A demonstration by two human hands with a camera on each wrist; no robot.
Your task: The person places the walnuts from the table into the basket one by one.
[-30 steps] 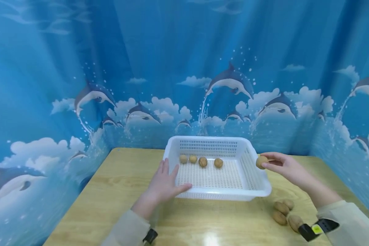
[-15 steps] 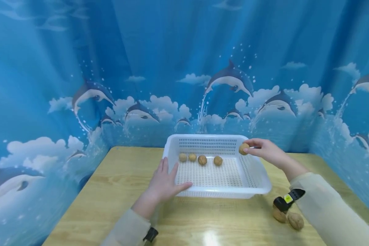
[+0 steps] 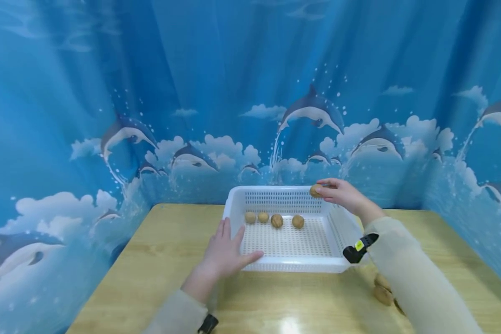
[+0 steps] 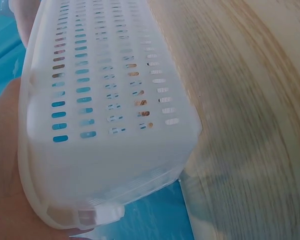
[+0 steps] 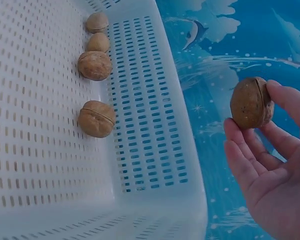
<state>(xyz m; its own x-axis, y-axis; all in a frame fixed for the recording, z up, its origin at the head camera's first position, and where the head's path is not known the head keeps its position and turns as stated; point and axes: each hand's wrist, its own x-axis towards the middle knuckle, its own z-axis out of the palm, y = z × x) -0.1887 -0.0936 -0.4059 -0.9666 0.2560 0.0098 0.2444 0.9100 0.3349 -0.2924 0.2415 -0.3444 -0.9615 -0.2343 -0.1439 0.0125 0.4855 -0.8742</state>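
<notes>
Head view: the right hand [image 3: 342, 194] pinches a walnut [image 3: 315, 190] between thumb and fingertips, held above the far rim of the white perforated basket [image 3: 238, 204], toward its 1 o'clock corner. In the right wrist view the walnut [image 5: 251, 103] sits at the fingertips [image 5: 285, 100], just outside the basket wall [image 5: 150, 125]. The left hand [image 3: 227, 253] rests with fingers spread and straight against the basket's 7 o'clock corner, thumb along the near rim. Four walnuts [image 3: 277, 220] lie in a row near the basket's far wall. More walnuts [image 3: 383, 295] lie on the desk [image 3: 158, 260] at 4 o'clock from the basket, partly hidden by the right sleeve [image 3: 409, 273].
</notes>
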